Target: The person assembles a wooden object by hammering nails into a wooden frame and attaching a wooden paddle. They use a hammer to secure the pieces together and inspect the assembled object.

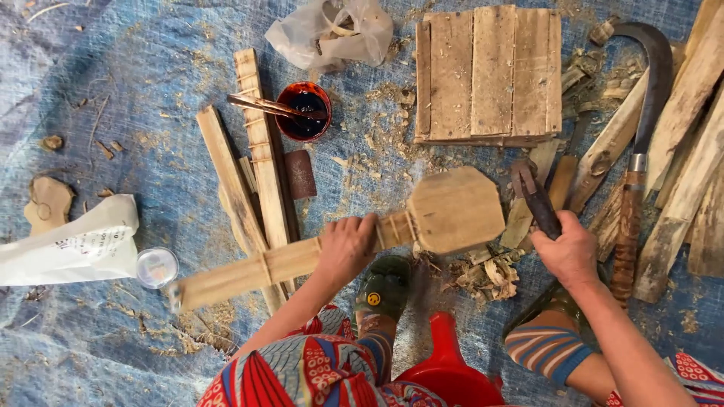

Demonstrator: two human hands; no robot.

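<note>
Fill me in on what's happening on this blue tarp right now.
A person sits over a blue tarp doing woodwork. The left hand grips a long carved wooden piece with a broad paddle-shaped end, holding it across the lap area. The right hand holds a dark-handled tool beside that broad end. Wood shavings lie underneath. Around them sit a small bowl of dark liquid, wooden slats, a slatted board and a curved sickle.
</note>
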